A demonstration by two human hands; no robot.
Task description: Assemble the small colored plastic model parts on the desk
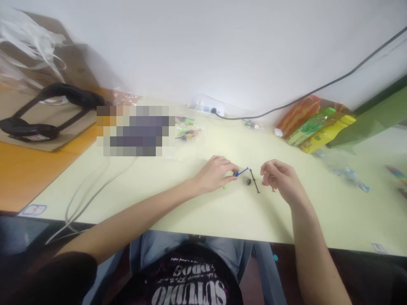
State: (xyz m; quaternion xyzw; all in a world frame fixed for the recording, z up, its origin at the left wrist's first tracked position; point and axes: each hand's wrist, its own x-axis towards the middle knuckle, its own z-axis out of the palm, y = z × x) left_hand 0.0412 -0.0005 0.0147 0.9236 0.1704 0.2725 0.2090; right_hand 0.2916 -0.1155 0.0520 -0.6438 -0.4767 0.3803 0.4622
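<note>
The left hand, just below the middle of the frame, has its thumb and forefinger brought together on the dark round end of a blue piece. The blue piece's long axis slants across the frame: its thin stem points right and a little up, the free tip ending near the top of a black rod. That rod lies on the table, its long axis steep, running from upper left to lower right, with small knobs along it. A dark wheel sits just left of the rod, near its middle.

The right hand, right of the rod, has its fingers curled in toward the thumb; whether anything is held in them I cannot tell. A red piece shows below those fingers, mostly hidden, so its axis is unclear. A green bit peeks out beneath the left hand.

Farther up the table are bagged parts, left of centre, and a yellow bottle, leaning toward the upper right.
</note>
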